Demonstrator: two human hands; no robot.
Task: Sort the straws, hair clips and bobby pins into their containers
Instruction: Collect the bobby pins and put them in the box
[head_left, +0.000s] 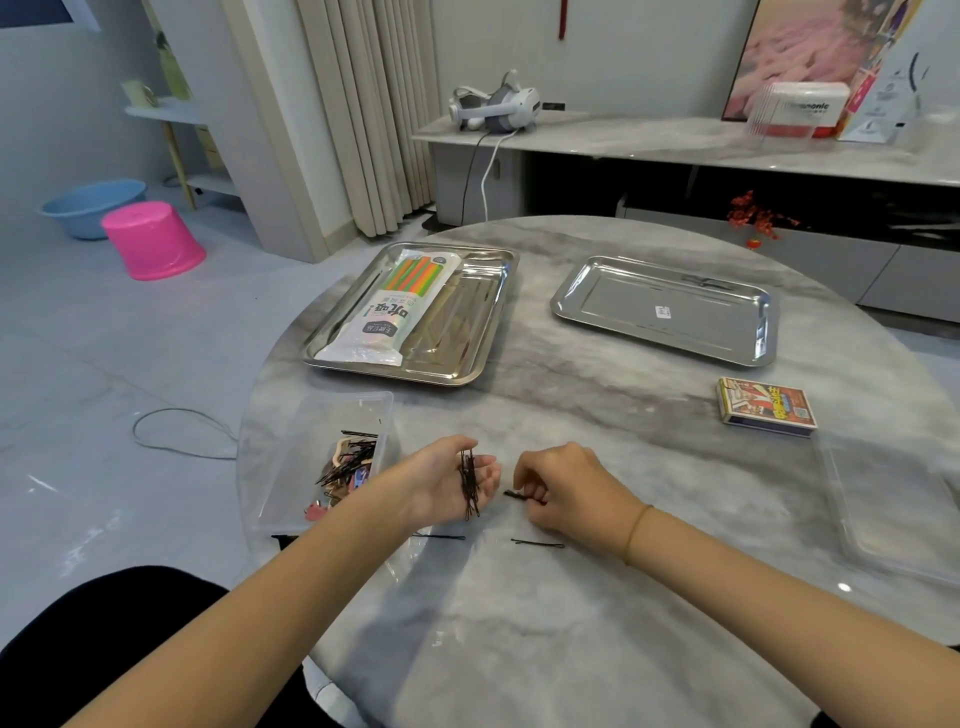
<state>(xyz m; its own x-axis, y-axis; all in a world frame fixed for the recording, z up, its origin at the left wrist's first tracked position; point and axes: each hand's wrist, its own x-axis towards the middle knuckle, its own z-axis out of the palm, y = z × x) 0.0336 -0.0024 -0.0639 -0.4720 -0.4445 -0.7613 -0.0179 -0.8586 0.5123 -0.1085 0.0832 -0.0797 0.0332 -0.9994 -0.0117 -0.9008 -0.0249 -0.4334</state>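
Bobby pins (470, 488): thin dark wire bundle in left hand (441, 483), grip curled round it.
Right hand (566, 493) grip pinches one pin (515, 494), mostly hidden by fingers; clear box (363, 410) contents tangled.

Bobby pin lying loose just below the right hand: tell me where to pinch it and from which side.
Likely best: pinch the bobby pin at mid-length from straight above, fingertips on its two long sides. It lies flat on the table, thin and running left to right.
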